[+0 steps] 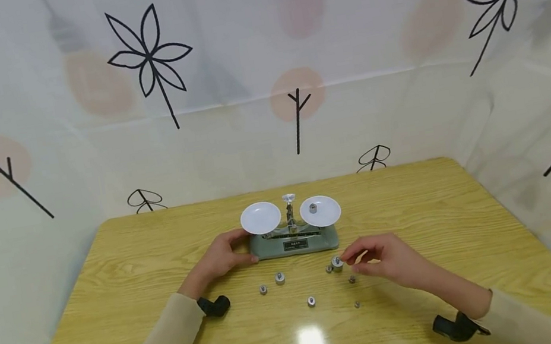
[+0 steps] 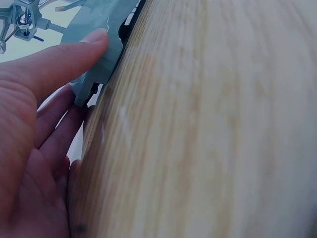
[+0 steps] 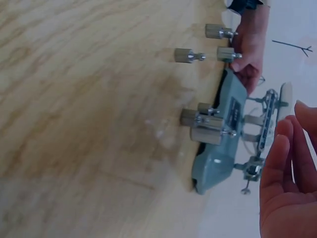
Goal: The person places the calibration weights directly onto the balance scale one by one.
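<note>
A balance scale (image 1: 270, 249) with a grey-green base and two white pans stands on the table. My left hand (image 1: 220, 257) holds the left end of the base, thumb (image 2: 74, 57) along its front side and fingers reaching behind. A metal weight (image 1: 313, 208) sits on the right pan (image 1: 333, 211); the left pan (image 1: 260, 217) is bare. My right hand (image 1: 392, 261) is beside the largest loose weight (image 1: 337, 265), fingertips right at its knob in the head view. In the right wrist view the bent fingers (image 3: 275, 163) hold nothing.
A tiny weight (image 1: 329, 269) stands against the largest one. Two weights, one bigger (image 1: 280, 279) and one smaller (image 1: 263, 290), stand in front of the scale's left side. Others (image 1: 311, 302) (image 1: 352, 280) are nearer the front of the wooden table (image 1: 149, 264). Patterned cloth surrounds it.
</note>
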Demonstrator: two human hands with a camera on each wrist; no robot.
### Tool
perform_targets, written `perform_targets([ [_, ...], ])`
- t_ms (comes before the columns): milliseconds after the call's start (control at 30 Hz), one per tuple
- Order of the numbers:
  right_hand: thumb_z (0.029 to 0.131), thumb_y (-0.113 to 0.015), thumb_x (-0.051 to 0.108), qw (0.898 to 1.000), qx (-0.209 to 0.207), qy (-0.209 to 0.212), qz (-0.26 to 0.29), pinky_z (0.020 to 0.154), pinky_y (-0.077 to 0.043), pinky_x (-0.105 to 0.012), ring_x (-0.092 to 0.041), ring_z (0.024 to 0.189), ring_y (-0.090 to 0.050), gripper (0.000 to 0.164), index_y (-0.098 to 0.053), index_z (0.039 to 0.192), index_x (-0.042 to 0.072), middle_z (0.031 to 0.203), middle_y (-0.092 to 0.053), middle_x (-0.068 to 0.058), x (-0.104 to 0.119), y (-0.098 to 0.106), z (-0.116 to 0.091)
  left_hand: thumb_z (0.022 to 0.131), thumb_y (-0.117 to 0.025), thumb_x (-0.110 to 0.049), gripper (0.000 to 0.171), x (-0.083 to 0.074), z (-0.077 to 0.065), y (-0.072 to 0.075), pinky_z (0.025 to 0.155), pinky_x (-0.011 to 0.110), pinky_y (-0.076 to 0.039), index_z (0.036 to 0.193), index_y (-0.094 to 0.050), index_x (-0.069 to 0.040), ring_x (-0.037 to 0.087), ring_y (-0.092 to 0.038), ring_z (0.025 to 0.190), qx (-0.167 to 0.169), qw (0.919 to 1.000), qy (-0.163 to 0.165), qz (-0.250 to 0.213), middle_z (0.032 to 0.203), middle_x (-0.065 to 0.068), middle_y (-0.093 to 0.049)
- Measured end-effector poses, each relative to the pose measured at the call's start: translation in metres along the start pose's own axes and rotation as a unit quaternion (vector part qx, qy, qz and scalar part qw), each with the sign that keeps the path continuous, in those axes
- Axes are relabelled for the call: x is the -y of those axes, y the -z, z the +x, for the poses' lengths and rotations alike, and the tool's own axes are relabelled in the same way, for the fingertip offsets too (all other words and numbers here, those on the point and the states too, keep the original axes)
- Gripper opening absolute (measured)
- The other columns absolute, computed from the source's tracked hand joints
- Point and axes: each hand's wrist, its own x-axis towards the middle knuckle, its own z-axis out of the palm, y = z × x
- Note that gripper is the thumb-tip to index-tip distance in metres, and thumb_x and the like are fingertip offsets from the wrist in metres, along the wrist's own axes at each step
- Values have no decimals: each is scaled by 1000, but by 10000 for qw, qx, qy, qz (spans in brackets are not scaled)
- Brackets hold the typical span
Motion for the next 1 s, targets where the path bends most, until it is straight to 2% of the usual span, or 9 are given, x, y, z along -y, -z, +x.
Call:
perform_targets([
  [167,90,-71,-1,9995,-40,-262,-190,76,-57,-31,-22,92,-65,19,-72,110,-1,110,-70,-13,-8,-1,-4,78,-86,-12,64,3,1,-1,114,50,-31,136,-61,-6,28,-45,135,16,10000,-8,-35,137,8,-59],
  [333,89,-72,1,9979,22,-623,-155,75,-57,-29,-19,92,-65,21,-71,110,-1,110,-68,-17,-17,-2,-7,78,-86,-12,64,5,1,0,114,50,-30,136,-61,-7,27,-44,136,-20,10000,-42,-50,138,8,-59],
  [433,88,-73,0,9974,97,-695,-169,78,-57,-29,-20,94,-65,22,-71,110,-1,110,-68,-18,-25,-2,-7,78,-86,-10,64,6,2,0,114,50,-30,136,-60,-6,29,-44,136,-51,9999,-68,-56,138,10,-59],
  [600,88,-74,1,9964,268,-767,-258,82,-55,-27,-21,98,-65,22,-72,110,3,110,-70,-11,-40,-2,-6,79,-84,-5,63,6,3,-1,114,52,-29,137,-59,-1,32,-43,137,-30,10000,4,-33,139,14,-57],
  [767,88,-76,8,9954,384,-844,-229,85,-53,-25,-17,100,-64,24,-73,111,8,112,-69,-7,-51,-3,-6,80,-82,-2,60,-15,-4,2,114,53,-29,135,-59,1,34,-43,136,35,9999,112,-113,138,17,-57],
  [867,87,-77,11,9948,442,-904,-177,86,-52,-24,-14,101,-63,25,-73,112,10,113,-69,-5,-55,-3,-5,82,-81,-4,58,-28,-8,3,112,55,-31,135,-59,3,36,-44,135,36,9999,62,-129,137,18,-57],
  [967,87,-78,12,9942,486,-943,-180,86,-52,-24,-13,101,-63,24,-74,111,11,112,-69,-4,-56,-4,-3,81,-81,-3,58,-30,-9,3,112,55,-31,134,-59,3,36,-44,135,13,9999,35,-137,137,18,-58],
  [1000,87,-78,13,9940,509,-956,-175,86,-52,-24,-13,102,-63,24,-74,111,12,112,-69,-3,-57,-3,-3,81,-82,-3,58,-25,-7,2,112,55,-31,135,-59,3,37,-43,135,11,9999,28,-114,137,18,-57],
])
